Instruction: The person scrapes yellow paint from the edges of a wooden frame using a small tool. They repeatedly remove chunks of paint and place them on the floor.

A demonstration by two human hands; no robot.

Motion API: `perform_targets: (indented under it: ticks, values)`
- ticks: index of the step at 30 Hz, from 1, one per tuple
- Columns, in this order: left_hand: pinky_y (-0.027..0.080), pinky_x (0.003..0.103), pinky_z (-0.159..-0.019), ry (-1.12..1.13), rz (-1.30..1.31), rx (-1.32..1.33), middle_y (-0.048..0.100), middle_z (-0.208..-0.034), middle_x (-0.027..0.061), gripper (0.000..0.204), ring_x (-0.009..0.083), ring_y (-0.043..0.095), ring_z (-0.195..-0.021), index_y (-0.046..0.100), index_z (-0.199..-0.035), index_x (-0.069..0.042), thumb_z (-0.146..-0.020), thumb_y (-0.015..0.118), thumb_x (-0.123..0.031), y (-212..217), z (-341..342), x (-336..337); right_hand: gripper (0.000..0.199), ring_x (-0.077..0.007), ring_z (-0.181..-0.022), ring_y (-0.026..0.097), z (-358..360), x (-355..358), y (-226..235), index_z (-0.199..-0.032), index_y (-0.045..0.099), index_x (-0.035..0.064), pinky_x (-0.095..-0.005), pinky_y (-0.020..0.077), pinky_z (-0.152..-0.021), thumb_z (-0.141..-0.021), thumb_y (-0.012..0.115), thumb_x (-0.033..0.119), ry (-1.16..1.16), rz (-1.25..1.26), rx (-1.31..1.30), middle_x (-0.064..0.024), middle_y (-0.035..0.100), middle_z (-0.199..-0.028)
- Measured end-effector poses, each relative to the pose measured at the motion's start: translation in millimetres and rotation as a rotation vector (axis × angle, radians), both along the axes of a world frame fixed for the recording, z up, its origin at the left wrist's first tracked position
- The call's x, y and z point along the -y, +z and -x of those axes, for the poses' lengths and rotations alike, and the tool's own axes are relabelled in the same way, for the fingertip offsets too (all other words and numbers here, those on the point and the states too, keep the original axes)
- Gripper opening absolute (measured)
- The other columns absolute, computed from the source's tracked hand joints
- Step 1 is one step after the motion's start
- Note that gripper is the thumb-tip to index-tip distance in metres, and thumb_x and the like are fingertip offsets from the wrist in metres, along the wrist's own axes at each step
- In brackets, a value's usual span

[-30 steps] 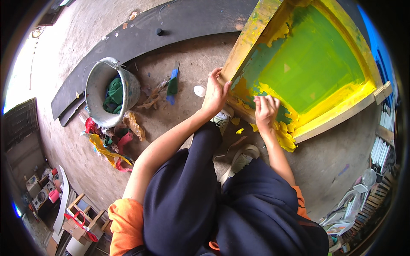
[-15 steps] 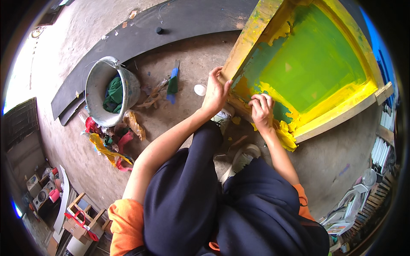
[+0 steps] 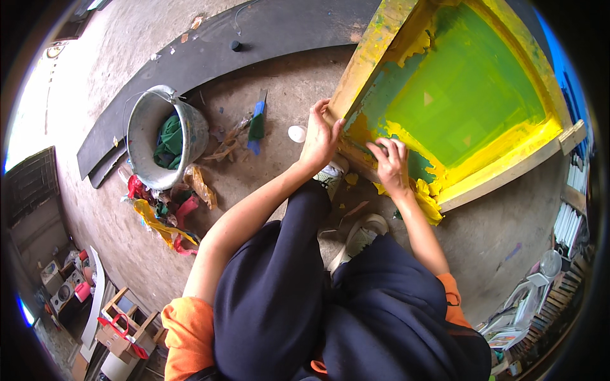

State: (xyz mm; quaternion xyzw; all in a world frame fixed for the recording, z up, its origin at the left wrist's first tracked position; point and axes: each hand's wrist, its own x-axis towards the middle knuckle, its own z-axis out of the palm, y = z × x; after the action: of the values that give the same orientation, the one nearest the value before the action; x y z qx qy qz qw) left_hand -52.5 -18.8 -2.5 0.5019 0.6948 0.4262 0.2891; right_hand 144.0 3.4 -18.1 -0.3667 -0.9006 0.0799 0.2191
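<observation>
A wooden screen-printing frame point(image 3: 361, 66), smeared with yellow, is propped at the upper right. Its green mesh point(image 3: 464, 95) carries thick yellow film point(image 3: 508, 147) along the lower edge, torn and peeling near the left corner. At that corner my left hand point(image 3: 319, 140) grips the wood, thumb on the near side and fingers around the edge. Over the mesh's lower left part is my right hand point(image 3: 392, 164), its thumb and bent fingers apart beside the ragged film. I see nothing held in it. Crumpled yellow film point(image 3: 427, 202) hangs over the frame's bottom edge by my right wrist.
To the left stands a grey bucket point(image 3: 198, 130) with green cloth point(image 3: 169, 143) inside. Coloured scraps point(image 3: 159, 222) lie beside it. A blue-handled scraper point(image 3: 257, 124) and a white round object point(image 3: 297, 133) rest on the floor. Beyond lies a long black sheet point(image 3: 210, 54).
My right hand's fingers have gone from curled together to spread apart, with the hand nearly in place. My left hand keeps its hold on the frame.
</observation>
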Motion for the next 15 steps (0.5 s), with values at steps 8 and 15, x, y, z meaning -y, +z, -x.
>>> perform_targets:
  ticks: [8, 15]
  values:
    - [0.036, 0.041, -0.096, 0.004, 0.025, 0.025, 0.042, -0.116, 0.0273, 0.051, 0.0377, 0.045, -0.111, 0.026, -0.124, 0.003, -0.087, 0.057, -0.013, 0, 0, 0, 0.03, -0.0226, -0.094, 0.052, -17, 4, 12, -0.094, 0.064, 0.0096, -0.0354, 0.0414, -0.081, -0.069, 0.061, -0.005, -0.16, 0.059, -0.061, -0.0024, 0.06, -0.1]
    - [0.032, 0.046, -0.1, -0.033, 0.059, 0.034, 0.035, -0.124, 0.0296, 0.051, 0.0415, 0.036, -0.123, 0.018, -0.128, -0.001, -0.091, 0.05, -0.016, 1, -1, 0, 0.052, -0.0325, -0.105, 0.05, 7, 34, 8, -0.123, 0.049, 0.0005, -0.0394, 0.0411, -0.094, -0.073, 0.049, -0.013, -0.134, 0.306, -0.205, -0.0168, 0.054, -0.111]
